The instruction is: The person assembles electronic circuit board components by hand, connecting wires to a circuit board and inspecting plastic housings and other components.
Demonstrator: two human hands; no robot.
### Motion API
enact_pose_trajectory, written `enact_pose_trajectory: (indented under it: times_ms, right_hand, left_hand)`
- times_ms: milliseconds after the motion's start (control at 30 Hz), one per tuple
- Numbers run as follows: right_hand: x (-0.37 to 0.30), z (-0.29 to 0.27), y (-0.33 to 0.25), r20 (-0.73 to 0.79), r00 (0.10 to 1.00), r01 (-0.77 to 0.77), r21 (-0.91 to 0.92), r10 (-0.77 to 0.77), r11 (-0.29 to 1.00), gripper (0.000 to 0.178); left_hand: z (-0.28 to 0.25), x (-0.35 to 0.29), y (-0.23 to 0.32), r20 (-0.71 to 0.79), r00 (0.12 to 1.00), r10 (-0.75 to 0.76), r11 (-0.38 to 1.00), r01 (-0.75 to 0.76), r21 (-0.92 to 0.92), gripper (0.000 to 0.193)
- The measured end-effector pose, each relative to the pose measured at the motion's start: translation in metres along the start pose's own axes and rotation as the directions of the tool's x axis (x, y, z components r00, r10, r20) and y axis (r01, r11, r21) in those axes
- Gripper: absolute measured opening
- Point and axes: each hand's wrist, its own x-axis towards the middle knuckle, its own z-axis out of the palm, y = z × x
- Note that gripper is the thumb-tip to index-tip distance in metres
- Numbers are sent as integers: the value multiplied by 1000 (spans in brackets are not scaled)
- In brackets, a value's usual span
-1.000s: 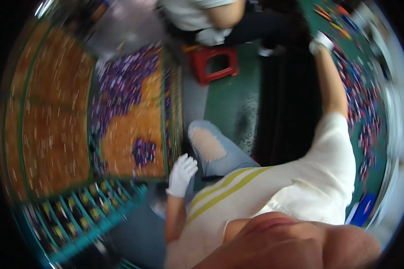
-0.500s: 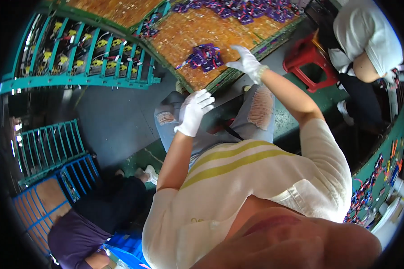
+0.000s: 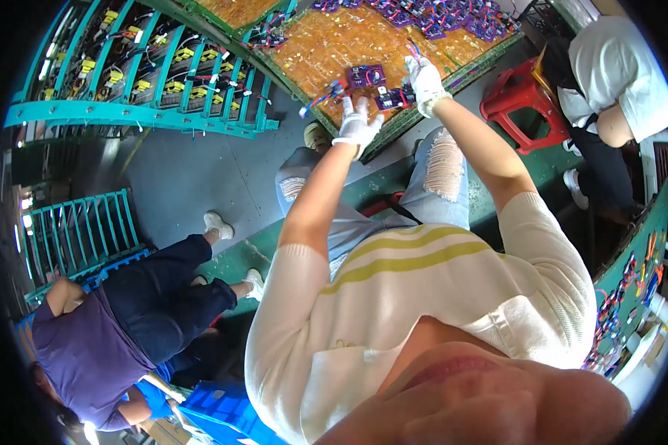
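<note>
right hand (image 3: 425,83), white glove, fingers pinched together on some coloured wires (image 3: 413,50) poking out past the tips! left hand (image 3: 358,130) is fingers apart, reaching over the near edge of the wooden tabletop (image 3: 326,41). between them, a dark wired module (image 3: 395,97); just beyond the left fingertips, a purple circuit board (image 3: 366,76) lying flat. farther out, purple boards (image 3: 441,16) bunch up far right, a teal rack (image 3: 141,116) left, a red stool (image 3: 508,89) right.

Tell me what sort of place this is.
Probably an electronics assembly workshop: purple wired boards lie on a brown-topped table, and a teal rack holds rows of yellow wired parts.
</note>
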Motion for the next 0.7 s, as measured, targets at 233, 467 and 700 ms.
enact_pose_trajectory:
  times_ms: [233,467,700]
  right_hand:
    - [-78,-23,-43,114,993,-10,126,-5,992,17]
    - [-134,-40,-51,115,993,-25,238,-2,971,21]
    - [-184,-76,-30,134,990,-64,196,38,978,26]
  left_hand:
    - [-8,6,-75,217,967,137,927,-48,-372,56]
    - [-64,-22,-12,-361,910,-206,976,162,-147,105]
    - [-49,74,-89,-163,891,425,815,-297,498,72]
